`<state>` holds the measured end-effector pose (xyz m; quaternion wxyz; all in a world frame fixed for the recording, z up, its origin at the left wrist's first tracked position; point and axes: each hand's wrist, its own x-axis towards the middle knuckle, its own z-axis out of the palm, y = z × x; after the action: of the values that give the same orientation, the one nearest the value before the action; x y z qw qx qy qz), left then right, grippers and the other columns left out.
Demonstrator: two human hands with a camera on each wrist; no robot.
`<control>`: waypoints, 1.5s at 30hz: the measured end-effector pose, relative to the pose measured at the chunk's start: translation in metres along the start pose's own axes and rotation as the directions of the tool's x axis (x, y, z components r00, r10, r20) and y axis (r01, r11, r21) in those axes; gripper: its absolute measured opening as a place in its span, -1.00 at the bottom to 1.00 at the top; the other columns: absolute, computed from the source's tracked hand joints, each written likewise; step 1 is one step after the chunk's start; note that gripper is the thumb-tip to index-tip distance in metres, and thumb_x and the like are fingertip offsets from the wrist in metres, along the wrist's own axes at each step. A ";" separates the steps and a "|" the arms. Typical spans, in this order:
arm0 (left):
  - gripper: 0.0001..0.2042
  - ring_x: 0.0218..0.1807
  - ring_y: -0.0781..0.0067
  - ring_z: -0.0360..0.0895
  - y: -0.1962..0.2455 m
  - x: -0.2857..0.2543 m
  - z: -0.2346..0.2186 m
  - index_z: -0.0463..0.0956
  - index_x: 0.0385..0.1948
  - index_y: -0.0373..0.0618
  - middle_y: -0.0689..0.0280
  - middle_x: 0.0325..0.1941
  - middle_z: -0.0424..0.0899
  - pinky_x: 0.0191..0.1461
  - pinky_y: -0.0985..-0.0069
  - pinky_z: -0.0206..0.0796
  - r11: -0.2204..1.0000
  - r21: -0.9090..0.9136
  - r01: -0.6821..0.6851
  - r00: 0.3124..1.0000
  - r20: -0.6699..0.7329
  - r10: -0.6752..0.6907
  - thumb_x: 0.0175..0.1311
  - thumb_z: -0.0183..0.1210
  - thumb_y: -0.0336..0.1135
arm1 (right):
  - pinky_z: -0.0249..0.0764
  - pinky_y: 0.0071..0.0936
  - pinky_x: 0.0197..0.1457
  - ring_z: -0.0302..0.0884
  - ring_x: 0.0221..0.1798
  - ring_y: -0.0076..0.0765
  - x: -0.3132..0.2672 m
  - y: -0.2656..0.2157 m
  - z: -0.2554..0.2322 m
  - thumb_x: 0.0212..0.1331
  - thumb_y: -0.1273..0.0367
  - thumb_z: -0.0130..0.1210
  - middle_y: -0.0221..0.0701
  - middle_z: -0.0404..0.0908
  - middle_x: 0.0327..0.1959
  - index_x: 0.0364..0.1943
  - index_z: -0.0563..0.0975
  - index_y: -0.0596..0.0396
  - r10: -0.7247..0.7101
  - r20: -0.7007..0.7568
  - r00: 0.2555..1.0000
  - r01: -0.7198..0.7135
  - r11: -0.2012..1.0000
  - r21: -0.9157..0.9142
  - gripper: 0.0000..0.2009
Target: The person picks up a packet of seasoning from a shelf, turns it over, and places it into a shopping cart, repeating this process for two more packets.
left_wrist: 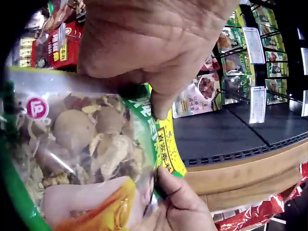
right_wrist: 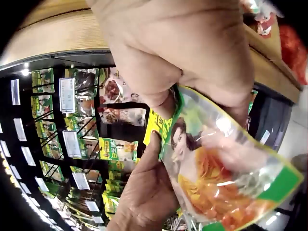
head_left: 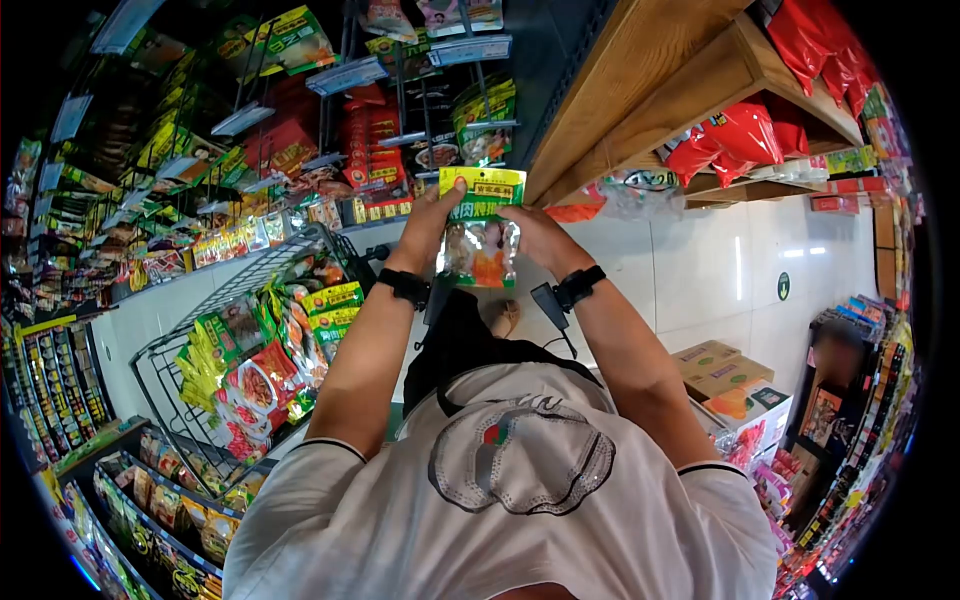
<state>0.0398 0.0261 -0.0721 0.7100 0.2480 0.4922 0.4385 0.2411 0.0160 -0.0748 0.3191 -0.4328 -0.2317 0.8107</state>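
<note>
A green and yellow packet with a clear window (head_left: 478,235) is held up in front of the body between both hands. The left hand (head_left: 428,230) pinches its left edge, thumb over the front near the top. At its upper right edge the right hand (head_left: 545,240) grips with thumb and fingers. Mushroom-like pieces show through the packet window (left_wrist: 74,130) in the left wrist view, close under the left hand (left_wrist: 154,43). The right wrist view shows the packet's orange picture (right_wrist: 211,178) below the right hand (right_wrist: 183,48).
A wire shopping cart (head_left: 165,400) filled with packets stands at the left. Hooks of hanging packets (head_left: 375,140) line the rack ahead. Wooden shelving (head_left: 650,90) with red bags rises at the upper right, and cardboard boxes (head_left: 715,370) sit on the floor at the right.
</note>
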 end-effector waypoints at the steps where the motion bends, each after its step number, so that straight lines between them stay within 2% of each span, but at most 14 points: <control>1: -0.65 -0.13 0.56 0.55 0.000 0.011 -0.003 0.51 -0.02 -0.19 0.34 -0.12 0.65 -0.08 0.55 0.40 1.000 -0.010 -0.010 1.000 -0.008 0.010 0.32 0.23 -0.15 | 0.47 -0.52 -0.09 0.55 -0.13 -0.49 0.004 -0.001 -0.002 0.29 0.26 0.09 -0.36 0.61 -0.17 0.02 0.50 0.27 -0.041 -0.019 0.999 0.040 0.998 -0.053 -0.64; 5: -0.70 -0.15 0.56 0.54 -0.008 0.058 -0.011 0.53 -0.04 -0.17 0.37 -0.14 0.64 -0.10 0.55 0.37 0.991 0.038 -0.128 0.991 -0.026 0.129 0.32 0.24 -0.20 | 0.36 -0.45 0.07 0.44 -0.01 -0.46 0.034 0.009 -0.017 0.31 0.20 0.04 -0.45 0.54 -0.10 0.07 0.47 0.05 -0.194 -0.209 0.958 0.104 0.921 -0.376 -0.66; 10: -0.56 -0.03 0.53 0.47 0.006 0.090 -0.003 0.47 0.05 -0.31 0.32 -0.08 0.60 0.08 0.51 0.26 0.886 0.439 -0.148 0.980 -0.057 0.192 0.33 0.22 -0.12 | 0.30 -0.39 0.14 0.37 0.04 -0.48 0.025 0.008 -0.032 0.27 0.20 0.07 -0.48 0.48 -0.05 0.12 0.42 0.05 -0.173 -0.256 0.951 0.062 0.919 -0.390 -0.61; 11: -0.43 0.07 0.43 0.44 0.014 0.084 0.007 0.40 0.12 -0.40 0.21 0.04 0.57 0.16 0.46 0.24 0.879 0.467 -0.096 0.973 -0.141 0.181 0.30 0.23 -0.05 | 0.30 -0.38 0.14 0.38 0.03 -0.49 0.019 0.005 -0.031 0.27 0.21 0.07 -0.49 0.47 -0.03 0.14 0.40 0.05 -0.153 -0.267 0.952 0.041 0.923 -0.382 -0.59; 14: -0.29 0.19 0.27 0.39 0.015 0.093 0.007 0.28 0.24 -0.46 0.08 0.18 0.49 0.25 0.40 0.19 0.894 0.416 -0.167 0.969 -0.097 0.226 0.26 0.26 0.00 | 0.31 -0.38 0.16 0.40 0.03 -0.47 0.014 0.009 -0.043 0.28 0.21 0.05 -0.46 0.45 -0.01 0.18 0.37 0.04 -0.096 -0.192 0.977 0.027 0.941 -0.336 -0.57; 18: -0.42 0.00 0.42 0.46 0.002 0.103 0.001 0.43 0.12 -0.40 0.21 0.03 0.59 0.13 0.47 0.25 0.828 0.518 -0.214 0.930 -0.151 0.335 0.30 0.21 -0.01 | 0.33 -0.33 0.19 0.43 0.09 -0.37 0.006 0.005 -0.042 0.31 0.19 0.03 -0.37 0.46 0.02 0.16 0.37 0.04 -0.078 -0.204 0.976 0.008 0.946 -0.324 -0.60; 20: -0.49 -0.05 0.49 0.45 -0.012 0.118 -0.012 0.47 0.07 -0.35 0.28 -0.03 0.60 0.10 0.49 0.25 0.883 0.407 -0.235 0.944 -0.122 0.307 0.33 0.20 -0.03 | 0.34 -0.32 0.20 0.44 0.13 -0.30 0.003 0.002 -0.040 0.33 0.18 0.02 -0.33 0.47 0.04 0.15 0.37 0.05 -0.046 -0.216 0.975 -0.015 0.961 -0.275 -0.61; 23: -0.55 -0.05 0.53 0.45 -0.011 0.122 -0.013 0.50 0.04 -0.29 0.34 -0.06 0.62 0.12 0.50 0.23 0.916 0.319 -0.244 0.955 -0.087 0.285 0.34 0.19 -0.05 | 0.39 -0.48 -0.05 0.43 -0.13 -0.52 0.001 0.003 -0.039 0.25 0.27 0.07 -0.47 0.49 -0.18 0.07 0.40 0.02 -0.057 -0.246 0.968 -0.004 0.971 -0.239 -0.67; 27: -0.60 -0.03 0.57 0.45 0.005 0.114 0.003 0.54 0.01 -0.21 0.41 -0.10 0.63 0.18 0.49 0.18 0.940 0.257 -0.222 0.948 -0.170 0.271 0.35 0.18 -0.06 | 0.41 -0.49 -0.04 0.49 -0.14 -0.49 0.002 0.008 -0.046 0.26 0.27 0.08 -0.45 0.53 -0.15 0.10 0.39 0.06 0.001 -0.266 0.964 -0.059 0.976 -0.209 -0.64; 33: -0.49 0.14 0.50 0.41 -0.008 0.130 -0.011 0.53 0.08 -0.18 0.34 0.06 0.59 0.30 0.43 0.09 0.965 0.148 -0.216 0.974 -0.039 0.224 0.28 0.21 0.05 | 0.44 -0.47 -0.02 0.53 -0.07 -0.45 -0.001 0.016 -0.055 0.27 0.27 0.09 -0.41 0.55 -0.08 0.17 0.36 0.10 0.019 -0.250 0.968 -0.075 0.974 -0.216 -0.57; 36: -0.46 0.13 0.47 0.41 0.001 0.116 -0.003 0.52 0.10 -0.18 0.29 0.10 0.57 0.29 0.44 0.11 0.966 0.184 -0.182 0.976 -0.082 0.199 0.27 0.21 0.07 | 0.44 -0.47 0.00 0.53 -0.05 -0.42 -0.006 0.016 -0.054 0.28 0.27 0.09 -0.38 0.55 -0.07 0.17 0.35 0.12 0.024 -0.235 0.972 -0.072 0.978 -0.196 -0.57; 39: -0.47 0.08 0.48 0.43 0.020 0.094 0.015 0.51 0.09 -0.20 0.27 0.07 0.57 0.25 0.47 0.16 0.955 0.178 -0.236 0.958 -0.123 0.260 0.28 0.19 0.06 | 0.44 -0.47 0.01 0.54 -0.04 -0.40 -0.007 0.016 -0.054 0.28 0.26 0.08 -0.35 0.55 -0.05 0.17 0.35 0.13 0.033 -0.243 0.969 -0.086 0.974 -0.212 -0.57; 42: -0.53 0.03 0.49 0.48 0.014 0.110 0.011 0.52 0.03 -0.21 0.28 -0.01 0.59 0.14 0.50 0.27 0.961 0.169 -0.217 0.965 -0.109 0.237 0.30 0.19 0.01 | 0.44 -0.46 0.02 0.54 -0.03 -0.38 -0.006 0.017 -0.054 0.30 0.26 0.06 -0.31 0.56 -0.03 0.18 0.34 0.14 0.039 -0.248 0.968 -0.097 0.970 -0.224 -0.57; 45: -0.55 -0.02 0.52 0.43 -0.010 0.139 -0.003 0.50 0.03 -0.21 0.34 -0.03 0.59 0.10 0.52 0.25 0.981 0.010 -0.195 0.975 -0.105 0.195 0.31 0.18 -0.02 | 0.45 -0.44 0.03 0.54 -0.02 -0.36 -0.007 0.015 -0.051 0.31 0.26 0.05 -0.28 0.56 -0.01 0.19 0.34 0.15 0.032 -0.243 0.969 -0.093 0.966 -0.242 -0.57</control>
<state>0.0592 0.1417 -0.1478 0.6366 0.2714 0.5020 0.5187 0.2824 0.0057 -0.1067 0.2611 -0.5705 -0.2789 0.7270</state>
